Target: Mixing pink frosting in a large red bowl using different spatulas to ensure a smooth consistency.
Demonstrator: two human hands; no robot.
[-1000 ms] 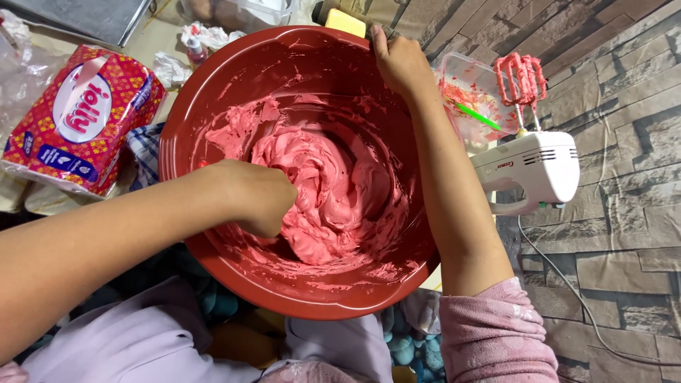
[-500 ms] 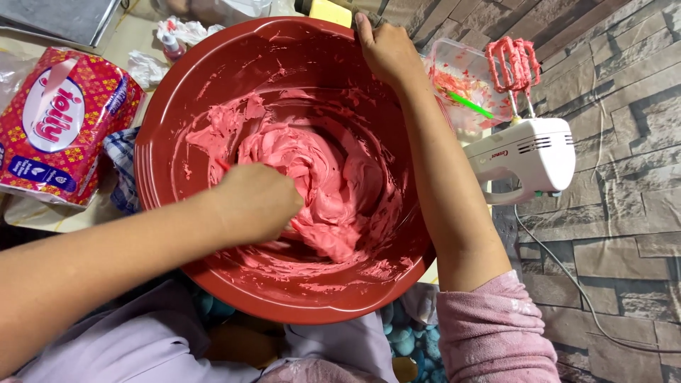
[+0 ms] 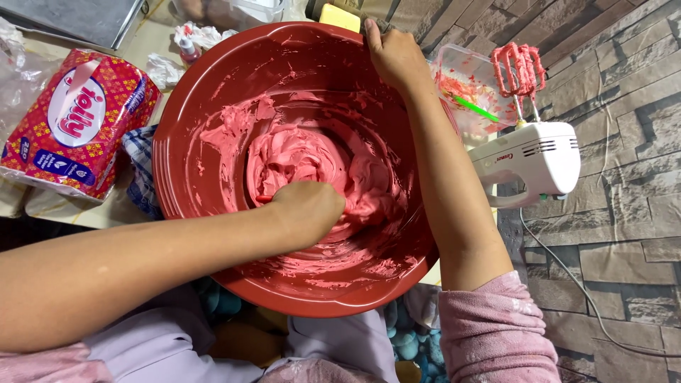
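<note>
2 hands (image 3: 308, 213) work red bowl (image 3: 213, 92).

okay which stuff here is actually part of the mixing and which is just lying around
In use: red bowl, pink batter, left hand in the batter, right hand on the rim.
Lying about: hand mixer, clear tub, red packet, checked cloth.

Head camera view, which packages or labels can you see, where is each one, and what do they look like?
Soft plastic pack: left of the red bowl, bulging block shape, red patterned wrap with a white oval label and a dark blue strip.
Hand mixer: right of the bowl, white body carrying a small dark logo mark.
</note>
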